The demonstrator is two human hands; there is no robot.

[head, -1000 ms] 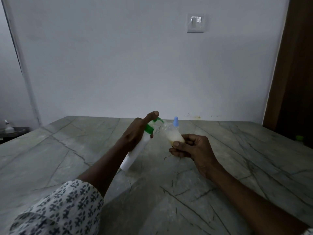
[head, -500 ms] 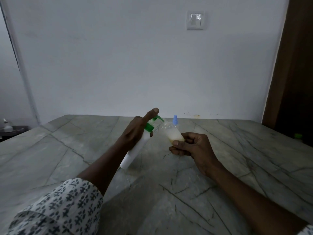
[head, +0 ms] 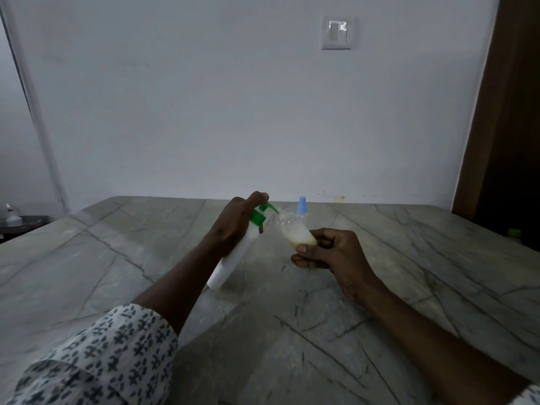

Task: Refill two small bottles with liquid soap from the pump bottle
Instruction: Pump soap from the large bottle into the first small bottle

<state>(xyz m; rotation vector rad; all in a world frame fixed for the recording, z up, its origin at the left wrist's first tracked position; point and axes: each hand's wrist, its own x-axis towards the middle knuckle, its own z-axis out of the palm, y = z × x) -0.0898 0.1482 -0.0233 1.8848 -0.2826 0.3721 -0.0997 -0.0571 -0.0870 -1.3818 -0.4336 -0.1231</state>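
Note:
My left hand grips a white pump bottle with a green pump head, tilted to the right above the table, my index finger resting on the pump top. My right hand holds a small clear bottle, tilted left, with its mouth at the green spout. Pale yellowish soap fills its lower part. A second small bottle with a blue spray cap stands on the table just behind them, mostly hidden.
A grey marble table runs to the white wall. A dark brown door is at the right, with a small green object beside the table edge. A low dark stand with a white item sits at far left.
Both hands keep the same grip and pose. The view shifts slightly and the soap level in the small bottle looks about the same.

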